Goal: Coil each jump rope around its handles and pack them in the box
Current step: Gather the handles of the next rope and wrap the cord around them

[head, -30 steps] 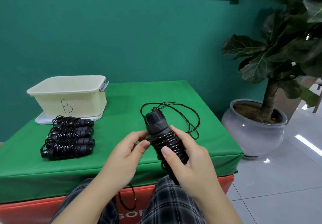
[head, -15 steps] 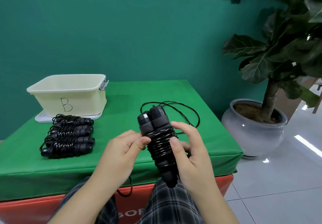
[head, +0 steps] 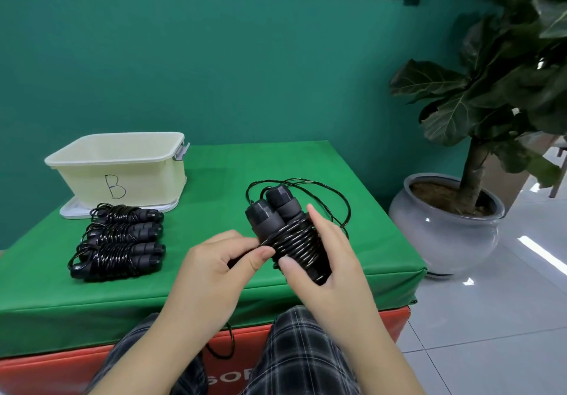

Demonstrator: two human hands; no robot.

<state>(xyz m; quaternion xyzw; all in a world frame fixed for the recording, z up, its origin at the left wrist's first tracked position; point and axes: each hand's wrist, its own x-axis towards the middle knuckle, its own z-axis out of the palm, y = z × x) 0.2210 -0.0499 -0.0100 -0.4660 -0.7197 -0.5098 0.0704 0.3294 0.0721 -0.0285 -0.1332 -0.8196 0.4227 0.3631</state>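
My right hand (head: 325, 265) grips a pair of black jump rope handles (head: 276, 213), held side by side with their caps tilted up and to the left. Black rope is coiled in many turns around their middle. My left hand (head: 214, 268) pinches the free strand of that rope just left of the coil. Loose loops of the rope (head: 334, 198) lie on the green mat behind the handles, and one loop hangs below my left wrist. A cream box marked "B" (head: 122, 164) stands open at the far left.
Three coiled jump ropes (head: 119, 241) lie stacked side by side on the green mat (head: 214, 179) in front of the box, which sits on its white lid (head: 69, 210). A large potted plant (head: 448, 225) stands on the floor to the right.
The handle bundle has tilted from upright towards the left. My left hand has drawn the strand across and down the coil. My right hand's fingers have shifted around the bundle.
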